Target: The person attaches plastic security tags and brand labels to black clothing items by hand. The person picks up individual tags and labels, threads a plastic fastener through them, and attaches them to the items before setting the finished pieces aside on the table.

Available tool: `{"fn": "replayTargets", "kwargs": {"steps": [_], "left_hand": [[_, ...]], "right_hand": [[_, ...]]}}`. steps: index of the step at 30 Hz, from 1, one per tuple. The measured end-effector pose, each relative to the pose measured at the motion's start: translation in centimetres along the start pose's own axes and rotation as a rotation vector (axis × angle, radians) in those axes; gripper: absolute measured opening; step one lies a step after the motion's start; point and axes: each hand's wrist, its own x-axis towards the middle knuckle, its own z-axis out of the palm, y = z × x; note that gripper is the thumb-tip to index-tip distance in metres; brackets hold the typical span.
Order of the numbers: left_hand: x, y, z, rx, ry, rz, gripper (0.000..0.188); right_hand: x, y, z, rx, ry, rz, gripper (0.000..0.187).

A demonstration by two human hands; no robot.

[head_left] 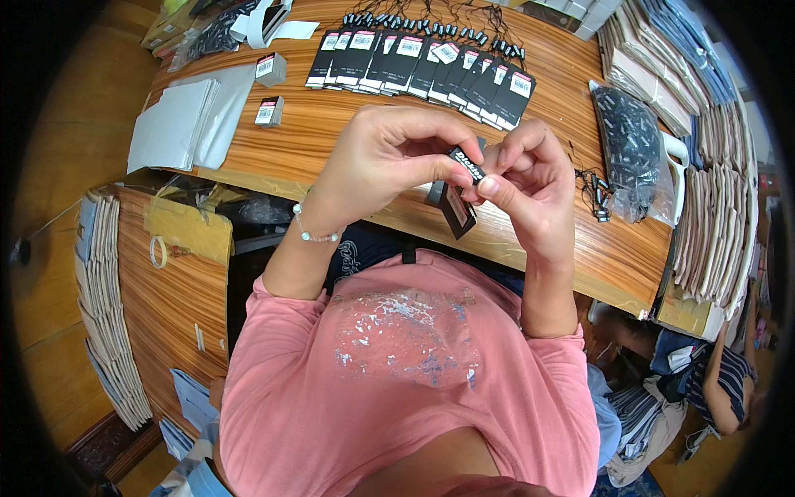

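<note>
Over the table's near edge, my left hand (393,153) pinches a small stack of black hang tags (458,214) between thumb and fingers. My right hand (534,186) is closed with thumb and forefinger pressed together at the upper right of the tags. Whatever its fingertips grip is too small to make out. Beyond my hands lies a fanned row of black hang tags (406,62) with white and pink stickers, black cords and clips at their far ends. Two small stacks of stickers (269,111) sit left of that row.
White paper sheets (170,124) lie at the left. A clear bag of black clips (629,149) stands at the right, with loose corded clips (598,195) beside it. Folded garments (716,232) are piled along the right side. Another person (725,385) is at the lower right.
</note>
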Motion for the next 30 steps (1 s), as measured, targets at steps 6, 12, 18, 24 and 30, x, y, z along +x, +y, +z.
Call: {"fn": "replayTargets", "kwargs": {"steps": [6,12,18,24,30], "left_hand": [[0.1,-0.6,-0.2,-0.094,0.006,-0.016,0.016],[0.2,-1.1,-0.3,-0.123,0.015,-0.017,0.018],[0.2,-1.1,0.1,-0.170,0.016,-0.015,0.019],[0.0,-0.6,0.4,-0.112,-0.007,-0.045,0.018],[-0.1,-0.6,0.6,-0.166,-0.046,-0.047,0.016]], "right_hand": [[-0.2,-0.9,0.1,-0.086,0.001,0.051,0.020],[-0.5,0.0,-0.7,-0.269,-0.004,-0.136,0.014],[-0.4,0.2,0.0,-0.346,0.069,-0.243,0.010],[-1.0,-0.5,0.4,-0.334,0.097,-0.175,0.009],[-1.5,-0.3,0.9,-0.234,0.143,-0.157,0.007]]}}
